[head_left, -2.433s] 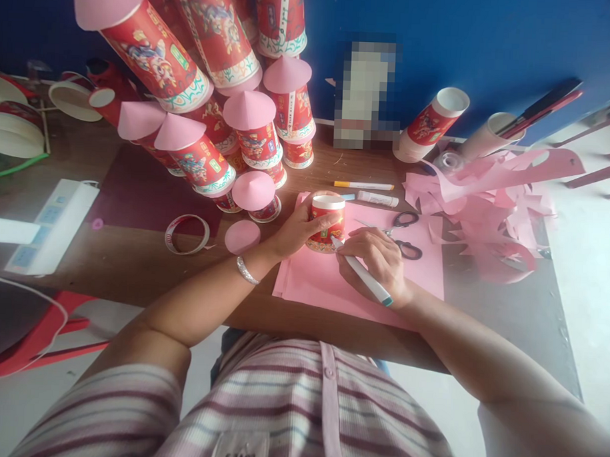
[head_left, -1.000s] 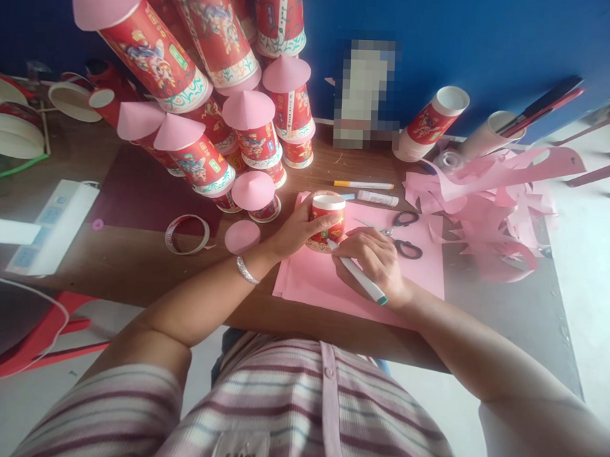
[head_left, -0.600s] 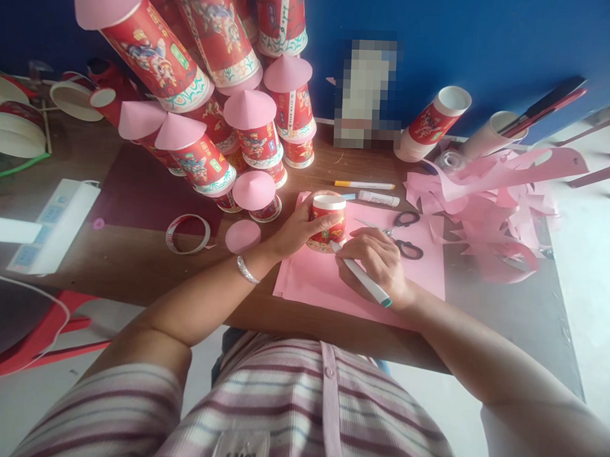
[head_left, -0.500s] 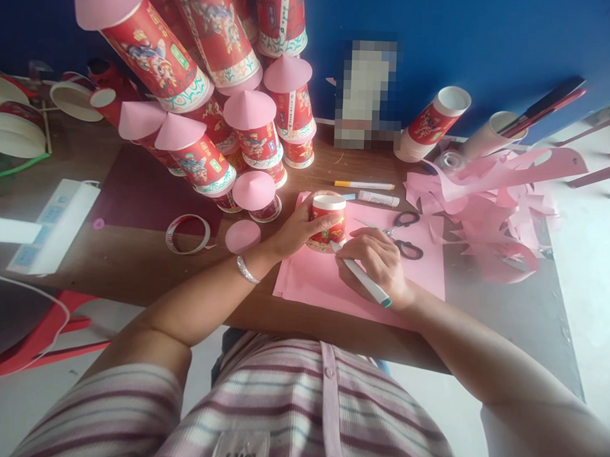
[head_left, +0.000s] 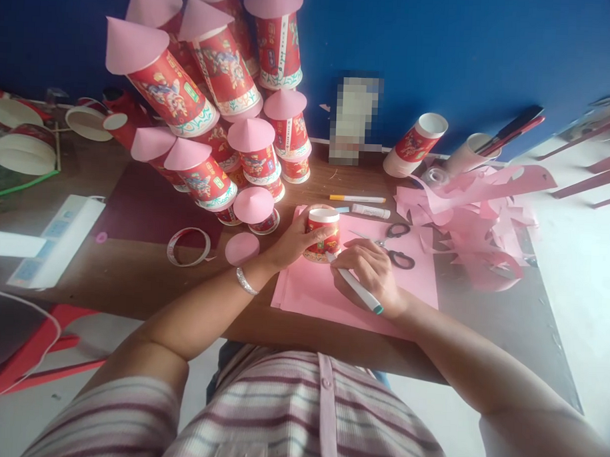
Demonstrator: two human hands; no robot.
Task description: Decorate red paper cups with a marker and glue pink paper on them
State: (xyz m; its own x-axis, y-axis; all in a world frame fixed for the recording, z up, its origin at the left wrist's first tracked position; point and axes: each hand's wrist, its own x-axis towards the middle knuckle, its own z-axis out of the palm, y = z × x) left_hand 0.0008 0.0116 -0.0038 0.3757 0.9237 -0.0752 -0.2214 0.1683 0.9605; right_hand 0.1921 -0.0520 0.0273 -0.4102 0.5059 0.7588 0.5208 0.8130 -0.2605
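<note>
A red printed paper cup with a white rim stands on a stack of pink paper. My left hand is wrapped round the cup from the left, thumb across its front. In my right hand is a white marker pen with a green end, gripped between the fingers. Its tip meets the lower right part of the cup, near the pale patterned band. Scissors with black handles lie spread on the pink paper, just beyond my right hand.
Tall stacks of red cups with pink cone tops stand at the back left. A tape roll and pink paper disc lie left of my hand. Pink scraps heap on the right. An orange marker and glue stick lie behind.
The camera view has tilted up a little, so the whole scene sits lower. Both hands keep their holds on the cup and the marker, the tip staying at the cup's lower part.
</note>
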